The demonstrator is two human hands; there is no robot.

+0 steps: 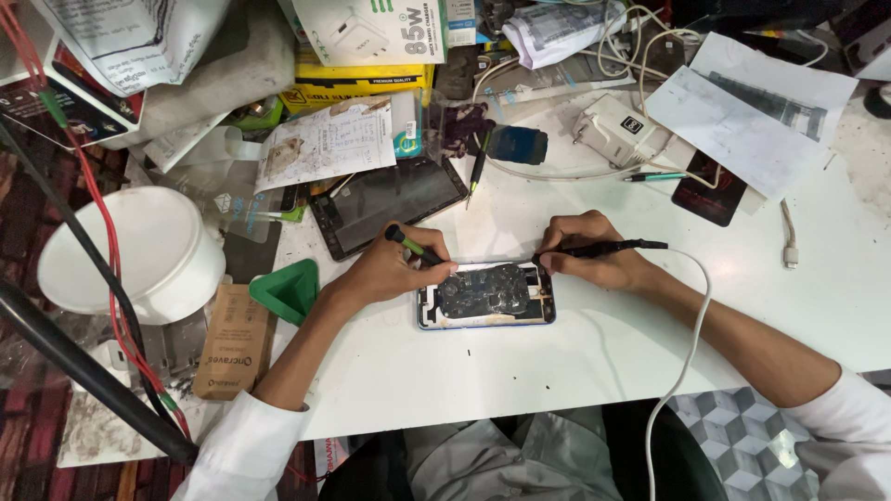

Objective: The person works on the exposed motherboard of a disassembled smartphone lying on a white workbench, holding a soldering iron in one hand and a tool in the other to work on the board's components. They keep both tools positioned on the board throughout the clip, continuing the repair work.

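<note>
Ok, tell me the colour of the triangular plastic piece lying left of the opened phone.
Green. The triangular plastic piece shows best, and only, in the head view, beside the left hand.

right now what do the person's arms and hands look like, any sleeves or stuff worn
Both arms wear white sleeves pushed up near the elbows, leaving the forearms bare. The left hand and right hand are bare: no gloves, and no rings, watch or bracelets show on either wrist. The fabric looks plain, with no visible markings.
</note>
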